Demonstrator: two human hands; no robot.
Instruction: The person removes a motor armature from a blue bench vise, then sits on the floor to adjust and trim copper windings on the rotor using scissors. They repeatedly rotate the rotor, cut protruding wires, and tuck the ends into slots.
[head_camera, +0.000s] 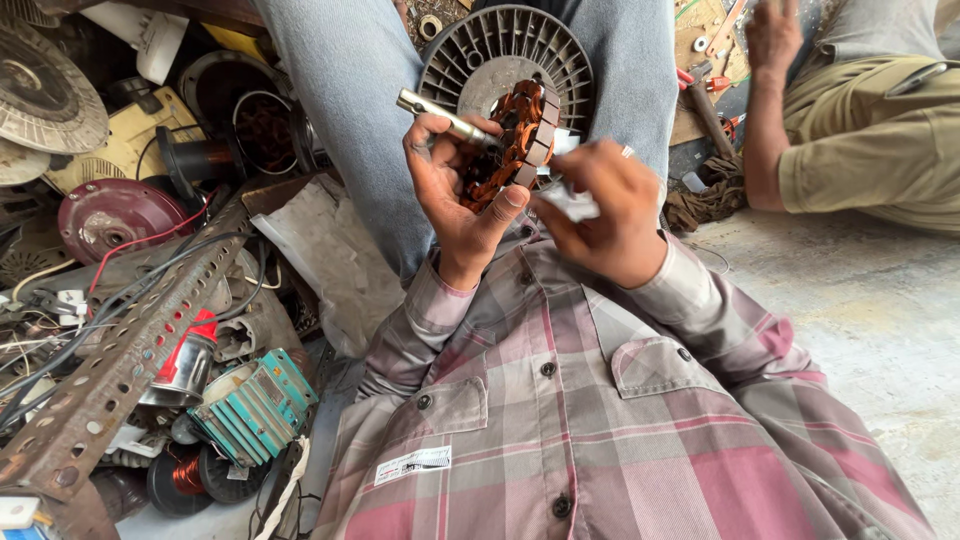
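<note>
Two hands meet above the lap of a person in a plaid shirt (600, 420). The left hand (450, 190) is closed around a copper-wound stator (515, 140), thumb on its lower rim, and also pinches a slim metal rod (445, 116) slanting up to the left. The right hand (600, 205), touching the stator's right edge, is curled around a small white strip (575, 203). Behind the stator stands a grey finned disc (505, 50). A perforated steel angle (130, 350) lies at left, among wires.
</note>
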